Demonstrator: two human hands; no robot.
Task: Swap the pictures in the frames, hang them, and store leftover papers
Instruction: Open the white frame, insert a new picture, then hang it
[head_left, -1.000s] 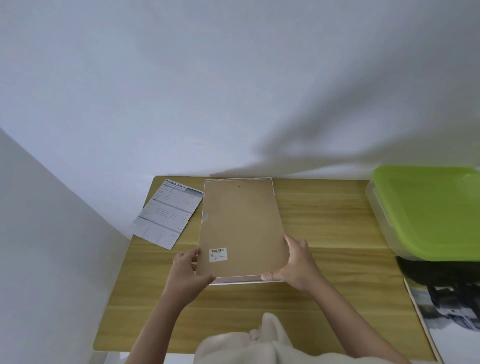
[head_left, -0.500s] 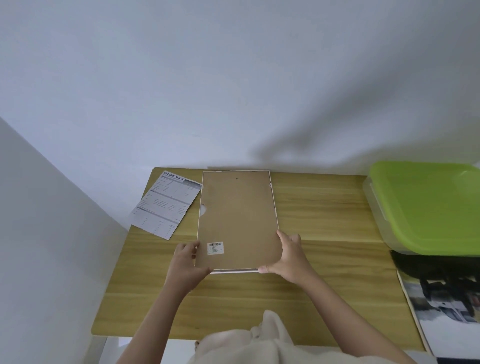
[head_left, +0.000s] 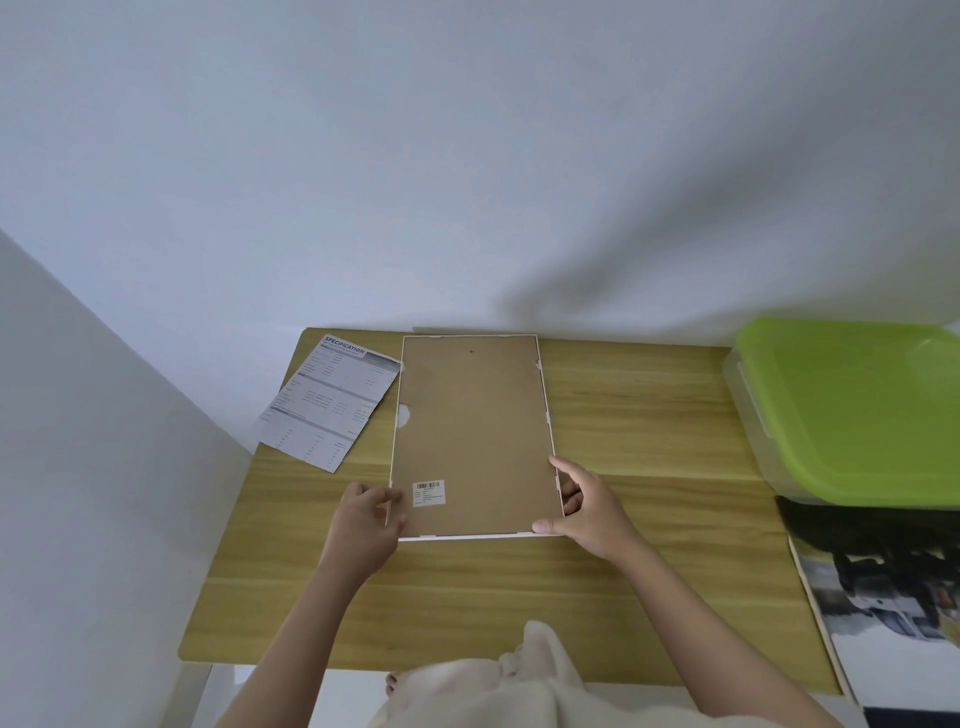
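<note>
A white picture frame (head_left: 472, 431) lies face down on the wooden table (head_left: 649, 415), its brown backing board up and a barcode sticker (head_left: 429, 492) near the front left corner. My left hand (head_left: 366, 519) grips the frame's near left corner, fingers curled at the edge. At the near right corner my right hand (head_left: 587, 506) holds on, thumb on the front edge and fingers along the right side. A printed specification sheet (head_left: 332, 400) lies to the left of the frame, hanging over the table's edge.
A clear storage box with a green lid (head_left: 852, 410) stands at the table's right end. In front of it lies a dark black-and-white picture (head_left: 883, 597). White walls close in behind and to the left. A pale cloth (head_left: 530, 670) is at my front.
The frame's far end has come down from a tilt and now lies flat on the table. Both hands have stayed at its near corners.
</note>
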